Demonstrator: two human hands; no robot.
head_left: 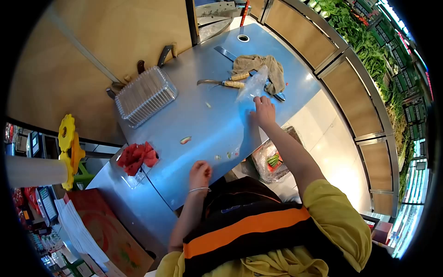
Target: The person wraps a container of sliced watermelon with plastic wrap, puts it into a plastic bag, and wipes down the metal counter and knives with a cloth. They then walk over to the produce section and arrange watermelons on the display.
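My right hand [264,111] reaches over the steel table, its fingertips pinched at the lower edge of a crumpled clear plastic bag [254,84]. Just behind the bag lie a brown cloth [263,66], a curved knife with a wooden handle [233,84] and another wooden handle [240,76]. A long flat blade [224,53] pokes out from under the cloth. My left hand [200,174] is held near the table's front edge, fingers curled in, and no object shows in it. Small fruit scraps [185,140] lie on the steel beyond it.
A stack of clear plastic trays [146,96] stands at the back left, with knife handles [164,55] behind it. Red cut fruit [137,158] sits in a clear tray on the left. Below the right edge is a plastic-lined bin [267,168]. The steel table [207,120] has a round hole.
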